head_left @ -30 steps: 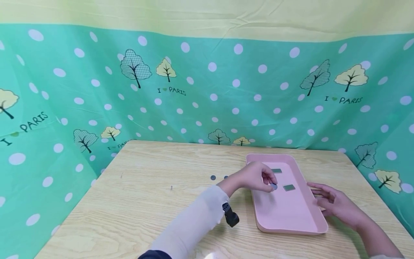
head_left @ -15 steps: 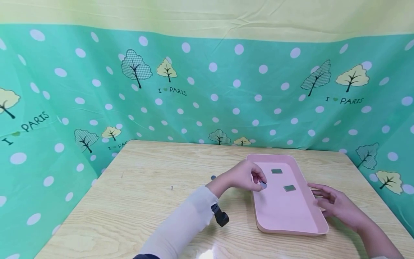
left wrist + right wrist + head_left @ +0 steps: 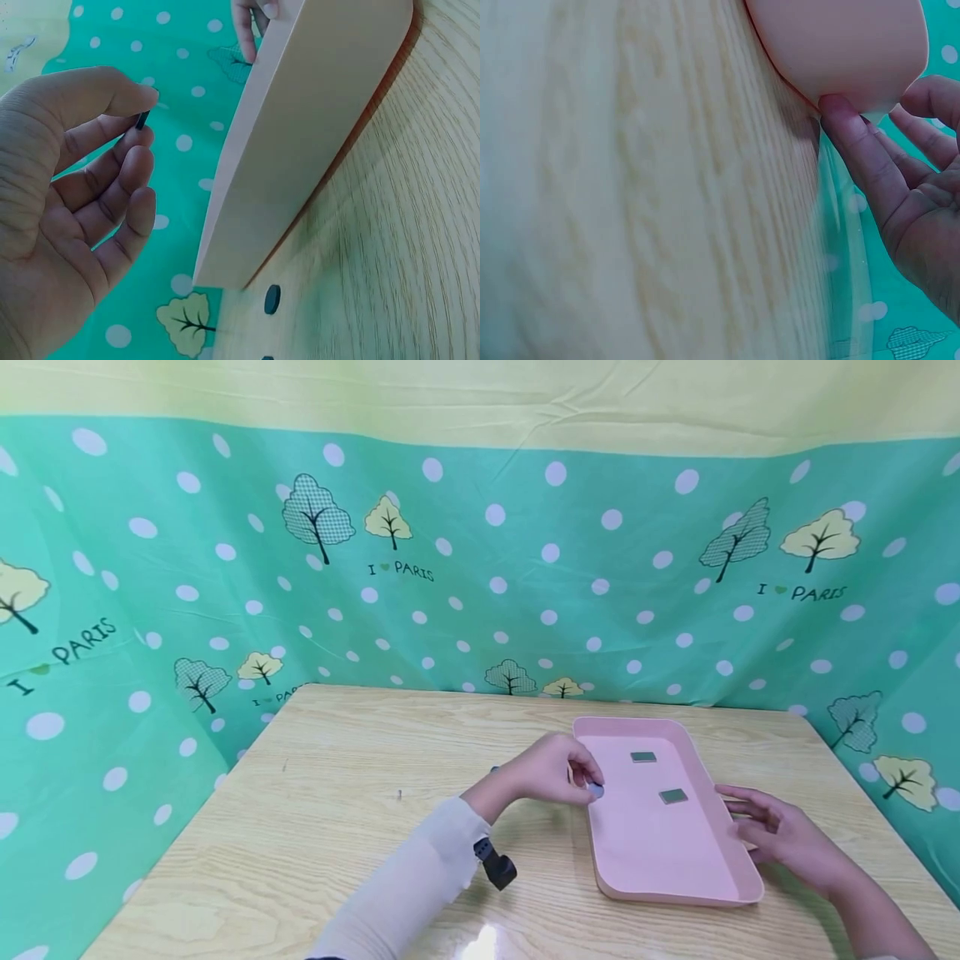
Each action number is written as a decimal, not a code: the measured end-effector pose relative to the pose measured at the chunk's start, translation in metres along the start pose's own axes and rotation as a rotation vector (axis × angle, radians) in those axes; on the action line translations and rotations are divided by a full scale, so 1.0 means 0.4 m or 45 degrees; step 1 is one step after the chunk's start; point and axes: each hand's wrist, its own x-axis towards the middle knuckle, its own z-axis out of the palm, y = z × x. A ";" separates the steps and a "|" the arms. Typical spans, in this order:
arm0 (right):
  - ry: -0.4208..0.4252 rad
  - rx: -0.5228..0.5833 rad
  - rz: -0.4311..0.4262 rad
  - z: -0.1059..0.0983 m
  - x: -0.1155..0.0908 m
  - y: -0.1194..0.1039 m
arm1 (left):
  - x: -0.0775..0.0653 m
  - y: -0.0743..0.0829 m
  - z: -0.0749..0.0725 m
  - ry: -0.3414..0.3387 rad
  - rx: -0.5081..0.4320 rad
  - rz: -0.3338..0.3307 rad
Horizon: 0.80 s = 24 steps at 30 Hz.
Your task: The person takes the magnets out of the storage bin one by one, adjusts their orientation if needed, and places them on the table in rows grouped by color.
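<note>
In the head view my left hand point(image 3: 551, 768) hovers over the left rim of the pink tray point(image 3: 652, 860). Between thumb and index finger it pinches a small, dark, flat round disc point(image 3: 596, 790), seen edge-on as a thin black disc point(image 3: 142, 118) in the left wrist view. The other fingers curl loosely. My right hand point(image 3: 787, 839) lies along the tray's right outer wall, fingers loosely extended. In the right wrist view, a fingertip point(image 3: 840, 109) touches the wall near a tray corner. Two green rectangular pieces point(image 3: 643, 757) lie flat inside the tray.
Another dark disc point(image 3: 272, 298) is on the wooden table point(image 3: 315, 827), left of the tray, with part of one more at that view's lower edge. A tiny grey object point(image 3: 399, 794) sits further left. A green dotted curtain point(image 3: 450, 552) hangs behind the table.
My left hand has moved left with the disc, from over the tray's interior to its left rim. My right hand and the tray have stayed in place.
</note>
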 end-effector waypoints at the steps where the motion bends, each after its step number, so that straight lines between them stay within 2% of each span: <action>1: 0.000 -0.002 0.001 0.000 0.000 0.000 | -0.003 -0.002 -0.001 0.005 0.002 -0.003; 6: 0.001 -0.008 -0.001 0.000 0.000 -0.001 | -0.021 -0.014 -0.008 0.020 0.006 -0.029; 11: 0.005 -0.017 0.007 -0.001 0.002 0.000 | -0.033 -0.022 -0.011 0.029 0.010 -0.018; 24: 0.016 -0.027 0.012 0.001 0.001 0.000 | -0.075 -0.018 -0.029 0.053 0.029 -0.038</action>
